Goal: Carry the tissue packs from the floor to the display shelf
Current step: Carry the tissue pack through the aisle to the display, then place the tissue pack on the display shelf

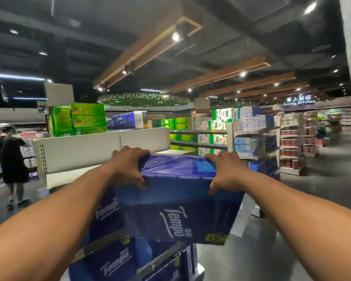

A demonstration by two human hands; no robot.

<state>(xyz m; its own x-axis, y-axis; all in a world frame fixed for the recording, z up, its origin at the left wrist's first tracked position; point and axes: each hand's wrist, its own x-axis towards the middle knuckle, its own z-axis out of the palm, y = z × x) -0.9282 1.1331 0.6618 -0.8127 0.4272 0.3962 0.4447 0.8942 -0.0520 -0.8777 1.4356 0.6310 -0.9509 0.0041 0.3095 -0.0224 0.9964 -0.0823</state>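
A large dark blue Tempo tissue pack (176, 209) is held up in front of me. My left hand (128, 165) grips its upper left corner and my right hand (225, 169) grips its upper right corner. Beneath it stand more blue Tempo packs (109, 258), stacked on shelf levels below. Behind the held pack rises the cream display shelf (89, 151), its top board bare at the left. Green tissue packs (83, 118) and a blue and white pack (130, 120) sit on top of the shelf.
A person in dark clothes (12, 159) stands in the aisle at the left. More shelving with tissue goods (251, 142) runs to the right. Grey floor (292, 240) opens to the right of the stack.
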